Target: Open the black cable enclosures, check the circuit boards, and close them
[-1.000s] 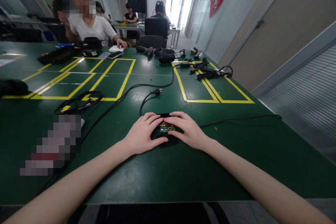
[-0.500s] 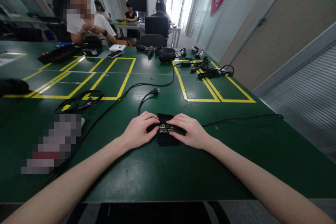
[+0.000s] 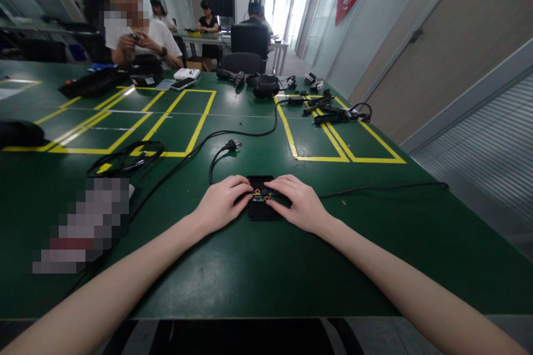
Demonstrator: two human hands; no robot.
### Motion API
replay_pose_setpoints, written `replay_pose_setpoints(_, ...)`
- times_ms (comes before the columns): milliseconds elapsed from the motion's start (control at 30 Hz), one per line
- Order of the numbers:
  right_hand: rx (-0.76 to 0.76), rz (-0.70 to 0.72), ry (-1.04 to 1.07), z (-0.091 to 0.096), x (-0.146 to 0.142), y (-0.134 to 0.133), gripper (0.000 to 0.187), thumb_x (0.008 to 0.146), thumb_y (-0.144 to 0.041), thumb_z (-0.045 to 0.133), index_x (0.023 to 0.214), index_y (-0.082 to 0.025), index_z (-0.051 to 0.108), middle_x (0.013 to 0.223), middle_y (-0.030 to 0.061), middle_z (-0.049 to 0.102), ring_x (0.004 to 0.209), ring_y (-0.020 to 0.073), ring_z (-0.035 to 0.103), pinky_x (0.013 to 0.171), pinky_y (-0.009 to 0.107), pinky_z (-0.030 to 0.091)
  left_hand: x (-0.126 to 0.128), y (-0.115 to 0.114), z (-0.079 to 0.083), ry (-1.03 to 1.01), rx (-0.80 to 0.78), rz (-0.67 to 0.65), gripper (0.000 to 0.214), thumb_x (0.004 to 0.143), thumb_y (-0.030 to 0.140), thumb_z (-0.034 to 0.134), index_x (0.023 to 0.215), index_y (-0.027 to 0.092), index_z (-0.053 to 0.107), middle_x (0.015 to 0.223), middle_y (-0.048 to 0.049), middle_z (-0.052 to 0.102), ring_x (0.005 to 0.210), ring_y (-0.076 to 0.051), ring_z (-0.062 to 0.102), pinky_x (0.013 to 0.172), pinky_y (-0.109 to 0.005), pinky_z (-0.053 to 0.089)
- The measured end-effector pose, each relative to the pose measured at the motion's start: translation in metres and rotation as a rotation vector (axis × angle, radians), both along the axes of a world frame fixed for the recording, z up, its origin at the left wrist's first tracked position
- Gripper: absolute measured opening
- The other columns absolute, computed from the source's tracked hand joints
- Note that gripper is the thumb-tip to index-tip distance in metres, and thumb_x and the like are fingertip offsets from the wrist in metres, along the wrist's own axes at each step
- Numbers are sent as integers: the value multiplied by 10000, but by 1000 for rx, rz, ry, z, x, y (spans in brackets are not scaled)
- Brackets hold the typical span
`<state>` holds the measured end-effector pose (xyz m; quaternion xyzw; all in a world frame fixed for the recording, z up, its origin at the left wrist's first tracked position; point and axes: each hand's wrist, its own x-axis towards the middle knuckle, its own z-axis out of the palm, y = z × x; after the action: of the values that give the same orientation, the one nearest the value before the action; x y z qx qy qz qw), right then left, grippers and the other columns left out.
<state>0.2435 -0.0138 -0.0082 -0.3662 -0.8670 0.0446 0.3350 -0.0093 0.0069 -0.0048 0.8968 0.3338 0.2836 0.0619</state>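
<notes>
Circuit board (image 3: pixel 259 198) with copper coils (image 3: pixel 267 198): it lies between my hands, at an open black case (image 3: pixel 264 212) on the green counter (image 3: pixel 266 277). I judge the step in hand to be steadying and adjusting the board there; the next move calls for light, even pressure from both sides, sparing the coils. My left hand (image 3: pixel 225 204) has thumb and fingertips drawn close together at the board's left end; my right hand (image 3: pixel 298 202) curves round the other end, thumb and forefinger slightly apart. Whether either grip truly pinches it, I cannot tell. Room to work runs from the case back toward me, between my forearms, to the near edge. Beyond my left knuckles a power plug (image 3: pixel 231 145) and the long black cable (image 3: pixel 228 133) limit reaching forward; rightward, another cable (image 3: pixel 387 187) crosses.
</notes>
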Motion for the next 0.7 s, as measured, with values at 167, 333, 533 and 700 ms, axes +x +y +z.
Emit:
replay_pose_setpoints(167,28,-13,26,2,0,0,239,1018,-259,629,1240,-203,699,1153,120,761,1062,272,699,916,447,624,0,3,-3,-8,45,0,218,1064,242,525,1071,176,732,1156,-91,728,1013,-212,733,876,-336,624)
replay_pose_setpoints(333,17,-48,8,8,12,-2,201,970,-199,628,1152,-184,713,1062,119,753,959,264,692,810,405,612,-1,5,-5,-82,76,-14,201,1064,253,553,1040,177,737,1039,-79,730,938,-199,718,827,-318,611)
replay_pose_setpoints(533,-48,71,-81,9,33,5,169,1005,-188,604,1111,-203,735,970,80,773,871,232,708,776,376,595,1,1,1,-218,80,-65,199,1066,247,567,1007,163,737,935,-75,729,878,-188,699,789,-305,594)
replay_pose_setpoints(700,-27,44,-9,9,32,2,166,1030,-201,575,1094,-186,728,964,84,761,837,201,721,741,322,581,-1,-3,8,-249,6,-63,158,1040,223,587,1016,161,730,929,-74,742,879,-187,704,808,-310,593)
